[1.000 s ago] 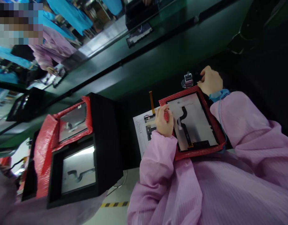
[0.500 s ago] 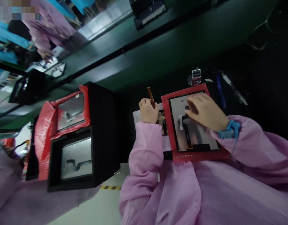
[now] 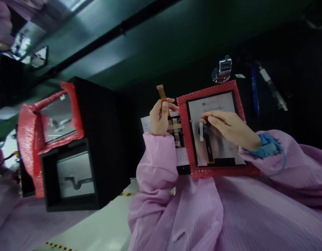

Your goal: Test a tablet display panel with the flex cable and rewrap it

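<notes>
My left hand pinches an orange-brown flex cable between thumb and fingers, its connector end pointing up and away. The hand is just above a printed paper and a dark circuit part. To the right, a grey-backed display panel lies face down on red bubble wrap. A black flex cable and a white strip run across the panel's back. My right hand is over the panel, fingers closed at the upper end of that black cable. Its fingertips partly hide the cable end.
Left stands a black box with panels and a red bubble-wrap pouch. A tally counter, a blue pen and a clear-barrelled pen lie behind the panel. A co-worker's sleeve shows at upper left.
My left hand has opened out from a tighter grip, showing more of the orange-brown cable. My right hand has shifted down to the black cable's upper end. The view has swung right.
</notes>
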The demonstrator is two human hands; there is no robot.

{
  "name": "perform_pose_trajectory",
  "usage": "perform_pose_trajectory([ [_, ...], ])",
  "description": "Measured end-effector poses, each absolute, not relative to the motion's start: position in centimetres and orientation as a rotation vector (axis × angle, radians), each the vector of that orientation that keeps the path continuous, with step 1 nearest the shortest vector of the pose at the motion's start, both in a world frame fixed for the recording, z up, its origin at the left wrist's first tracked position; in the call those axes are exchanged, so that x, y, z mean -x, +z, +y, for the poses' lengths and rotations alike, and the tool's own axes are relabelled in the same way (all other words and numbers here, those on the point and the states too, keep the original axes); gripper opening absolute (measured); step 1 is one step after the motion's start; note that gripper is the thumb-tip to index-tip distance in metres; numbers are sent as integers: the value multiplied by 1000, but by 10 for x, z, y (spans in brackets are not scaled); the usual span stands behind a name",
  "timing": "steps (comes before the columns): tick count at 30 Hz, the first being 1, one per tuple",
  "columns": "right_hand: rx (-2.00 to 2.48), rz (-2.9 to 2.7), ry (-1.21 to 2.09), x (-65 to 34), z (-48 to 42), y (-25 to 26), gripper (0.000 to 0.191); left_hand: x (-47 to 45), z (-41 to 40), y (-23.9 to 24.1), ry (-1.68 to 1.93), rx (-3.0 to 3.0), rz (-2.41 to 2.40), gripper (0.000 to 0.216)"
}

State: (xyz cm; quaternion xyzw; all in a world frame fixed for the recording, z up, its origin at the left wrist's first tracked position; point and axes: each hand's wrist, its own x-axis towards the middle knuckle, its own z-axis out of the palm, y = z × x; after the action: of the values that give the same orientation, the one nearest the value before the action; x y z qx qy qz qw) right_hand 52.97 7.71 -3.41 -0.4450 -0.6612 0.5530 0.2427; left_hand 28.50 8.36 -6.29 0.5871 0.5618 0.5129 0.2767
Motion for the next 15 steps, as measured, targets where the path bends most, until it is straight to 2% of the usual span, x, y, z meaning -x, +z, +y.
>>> perform_pose_trajectory([
  [8, 1183, -1962, 1397, -529, 84, -34, 29, -285, 76, -53, 1123, -1949, 1457, 38],
  [12, 1206, -2014, 1369, -529, 86, -38, 26, -289, 72, -47, 954, -2051, 1422, 20],
  [15, 1187, -2049, 1340, -529, 88, -40, 23, -295, 70, -47, 855, -2110, 1402, 16],
])
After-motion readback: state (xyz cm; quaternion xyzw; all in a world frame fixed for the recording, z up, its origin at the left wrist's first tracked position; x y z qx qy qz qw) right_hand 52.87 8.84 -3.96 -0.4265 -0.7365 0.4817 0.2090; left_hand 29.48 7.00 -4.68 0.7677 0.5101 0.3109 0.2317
